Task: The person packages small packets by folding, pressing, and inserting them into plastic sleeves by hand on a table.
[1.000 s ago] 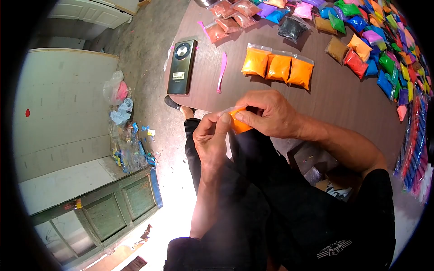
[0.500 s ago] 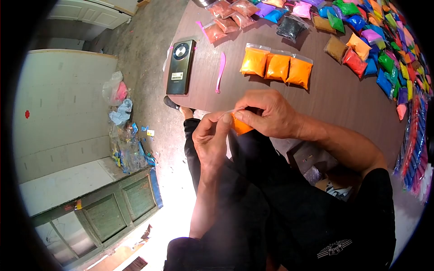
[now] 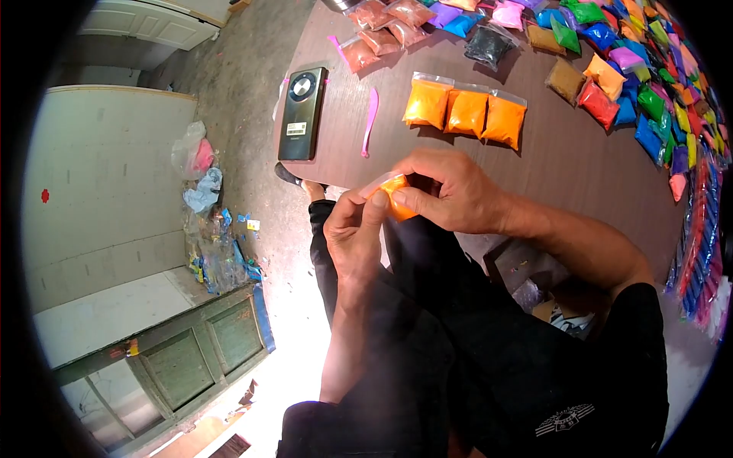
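Note:
Between my two hands, over my lap at the table's near edge, is a small clear bag of orange material [image 3: 400,209]. My left hand [image 3: 356,233] pinches its left side between thumb and fingers. My right hand [image 3: 450,195] grips the other side, its thumb pressed on the orange front. The bag's clear top strip slants up between the fingers, and part of the bag is hidden by them. Just beyond my right hand, three filled orange bags [image 3: 466,112] lie side by side on the table. A pink plastic knife [image 3: 369,122] rests left of them.
A dark phone [image 3: 302,114] lies at the table's [image 3: 347,164] left edge. Brown bags [image 3: 379,41] and a black bag [image 3: 489,47] are at the back. Many coloured bags [image 3: 649,103] heap up on the right. Plastic litter [image 3: 217,248] lies on the floor at left.
My thumbs have moved lower on the bag, and more of its orange front and clear top now shows. The bag has tilted up between my hands.

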A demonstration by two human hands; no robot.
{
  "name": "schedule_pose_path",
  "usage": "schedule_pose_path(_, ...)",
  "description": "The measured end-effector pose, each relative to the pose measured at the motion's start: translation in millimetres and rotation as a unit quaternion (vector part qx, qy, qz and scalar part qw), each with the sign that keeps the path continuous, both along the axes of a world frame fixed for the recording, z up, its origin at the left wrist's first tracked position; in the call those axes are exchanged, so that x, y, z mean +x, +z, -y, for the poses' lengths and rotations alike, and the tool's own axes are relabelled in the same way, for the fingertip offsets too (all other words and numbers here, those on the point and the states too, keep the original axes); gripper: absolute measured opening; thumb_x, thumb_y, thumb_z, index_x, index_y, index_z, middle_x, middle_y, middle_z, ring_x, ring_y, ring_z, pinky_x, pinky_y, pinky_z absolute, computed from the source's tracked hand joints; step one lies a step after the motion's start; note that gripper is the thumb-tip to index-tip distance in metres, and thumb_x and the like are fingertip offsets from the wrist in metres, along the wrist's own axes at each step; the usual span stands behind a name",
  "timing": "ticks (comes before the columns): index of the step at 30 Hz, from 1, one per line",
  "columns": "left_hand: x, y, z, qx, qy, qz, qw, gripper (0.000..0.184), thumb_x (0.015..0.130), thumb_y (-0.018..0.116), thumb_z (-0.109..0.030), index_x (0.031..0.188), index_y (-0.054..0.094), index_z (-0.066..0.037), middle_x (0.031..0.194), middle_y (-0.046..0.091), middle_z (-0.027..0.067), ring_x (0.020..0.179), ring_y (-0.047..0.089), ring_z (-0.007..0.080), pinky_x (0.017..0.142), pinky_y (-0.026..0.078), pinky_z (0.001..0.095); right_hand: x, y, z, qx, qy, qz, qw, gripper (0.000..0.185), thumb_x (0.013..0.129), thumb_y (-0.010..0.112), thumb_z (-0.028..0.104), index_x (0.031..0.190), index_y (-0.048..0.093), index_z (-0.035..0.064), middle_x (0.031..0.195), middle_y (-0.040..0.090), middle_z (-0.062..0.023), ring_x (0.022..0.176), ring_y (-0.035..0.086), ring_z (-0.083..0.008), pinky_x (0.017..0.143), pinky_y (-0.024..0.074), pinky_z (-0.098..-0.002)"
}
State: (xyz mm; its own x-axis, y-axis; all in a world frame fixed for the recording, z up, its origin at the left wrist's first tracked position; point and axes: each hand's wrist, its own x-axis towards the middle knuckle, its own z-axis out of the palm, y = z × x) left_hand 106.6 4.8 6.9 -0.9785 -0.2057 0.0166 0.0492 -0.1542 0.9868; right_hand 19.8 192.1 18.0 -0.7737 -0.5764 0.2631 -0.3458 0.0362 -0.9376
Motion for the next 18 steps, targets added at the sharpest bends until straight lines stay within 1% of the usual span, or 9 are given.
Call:
schedule_pose_path(3, 2, -2, 2, -0.010, 0.014, -0.007, 1.000, 0.018, 0.104, 0.068, -0.009, 0.117, 0.071, 0.002, 0.112, 0.075, 0.0078, 0.100, 0.068, 0.0112, 0.097, 0.052, 0.0271, 2, 5, 1, -0.012, 0.005, 0.020, 1.000, 0.023, 0.094, 0.070, 0.019, 0.106, 0.068, -0.0010, 0.093, 0.070, -0.0143, 0.082, 0.070, -0.0234, 0.073, 0.0550, -0.0335)
schedule_pose_path(5, 2, -2, 2, -0.018, 0.021, -0.008, 1.000, 0.018, 0.104, 0.068, -0.009, 0.118, 0.071, 0.003, 0.112, 0.075, 0.0077, 0.100, 0.068, 0.0112, 0.096, 0.052, 0.0274, 1, 0, 2, -0.019, 0.001, 0.006, 1.000, 0.024, 0.094, 0.070, 0.019, 0.107, 0.068, -0.0012, 0.093, 0.070, -0.0143, 0.082, 0.070, -0.0235, 0.072, 0.0551, -0.0335)
schedule_pose_path(7, 2, 0, 0, 0.031, 0.015, 0.017, 0.999, 0.018, 0.104, 0.069, -0.009, 0.118, 0.071, 0.003, 0.110, 0.075, 0.0071, 0.098, 0.067, 0.0110, 0.095, 0.052, 0.0272, 1, -6, 3, -0.026, -0.002, -0.007, 1.000, 0.024, 0.094, 0.070, 0.019, 0.107, 0.068, -0.0014, 0.092, 0.070, -0.0144, 0.082, 0.070, -0.0235, 0.072, 0.0551, -0.0334)
schedule_pose_path(8, 1, 3, -1, 0.030, 0.015, 0.017, 0.999, 0.018, 0.104, 0.069, -0.009, 0.118, 0.071, 0.003, 0.110, 0.075, 0.0071, 0.098, 0.067, 0.0110, 0.095, 0.052, 0.0272, 1, -9, 4, -0.044, -0.008, -0.002, 0.999, 0.024, 0.094, 0.070, 0.019, 0.107, 0.068, -0.0016, 0.093, 0.070, -0.0149, 0.082, 0.070, -0.0237, 0.072, 0.0555, -0.0336)
schedule_pose_path(10, 0, 7, -5, -0.004, 0.000, 0.045, 0.999, 0.018, 0.104, 0.069, -0.009, 0.118, 0.071, 0.002, 0.109, 0.074, 0.0066, 0.096, 0.068, 0.0109, 0.095, 0.052, 0.0268, 1, -12, 5, -0.061, -0.014, 0.003, 0.998, 0.024, 0.095, 0.071, 0.019, 0.108, 0.068, -0.0018, 0.093, 0.070, -0.0153, 0.081, 0.071, -0.0239, 0.071, 0.0558, -0.0337)
schedule_pose_path(11, 0, 7, -4, -0.004, 0.000, 0.045, 0.999, 0.018, 0.104, 0.069, -0.009, 0.118, 0.071, 0.002, 0.109, 0.074, 0.0066, 0.096, 0.068, 0.0109, 0.095, 0.052, 0.0268, 0, -13, 4, -0.053, -0.017, -0.023, 0.998, 0.025, 0.095, 0.070, 0.019, 0.108, 0.068, -0.0020, 0.094, 0.070, -0.0157, 0.082, 0.071, -0.0239, 0.072, 0.0562, -0.0337)
schedule_pose_path(13, 0, 5, -4, -0.043, 0.001, 0.040, 0.998, 0.012, 0.104, 0.069, -0.012, 0.105, 0.067, -0.001, 0.103, 0.072, 0.0067, 0.092, 0.067, 0.0126, 0.088, 0.055, 0.0282, 0, -11, 3, -0.044, -0.020, -0.049, 0.998, 0.025, 0.096, 0.070, 0.019, 0.109, 0.068, -0.0022, 0.096, 0.071, -0.0161, 0.082, 0.071, -0.0240, 0.073, 0.0566, -0.0337)
schedule_pose_path(15, 0, 2, -2, -0.031, 0.000, 0.021, 0.999, 0.012, 0.104, 0.069, -0.012, 0.105, 0.067, -0.001, 0.104, 0.072, 0.0066, 0.092, 0.067, 0.0127, 0.087, 0.055, 0.0282, 1, -3, 1, -0.026, 0.008, 0.011, 1.000, 0.026, 0.096, 0.070, 0.019, 0.111, 0.069, -0.0024, 0.098, 0.072, -0.0163, 0.085, 0.072, -0.0237, 0.076, 0.0573, -0.0328)
schedule_pose_path(18, 1, -1, 0, -0.016, -0.001, -0.004, 1.000, 0.012, 0.104, 0.069, -0.012, 0.107, 0.067, -0.001, 0.104, 0.072, 0.0066, 0.092, 0.067, 0.0127, 0.087, 0.055, 0.0283, 1, -1, 2, -0.021, 0.009, 0.017, 1.000, 0.028, 0.097, 0.070, 0.020, 0.112, 0.068, -0.0028, 0.101, 0.072, -0.0163, 0.088, 0.073, -0.0233, 0.078, 0.0578, -0.0319)
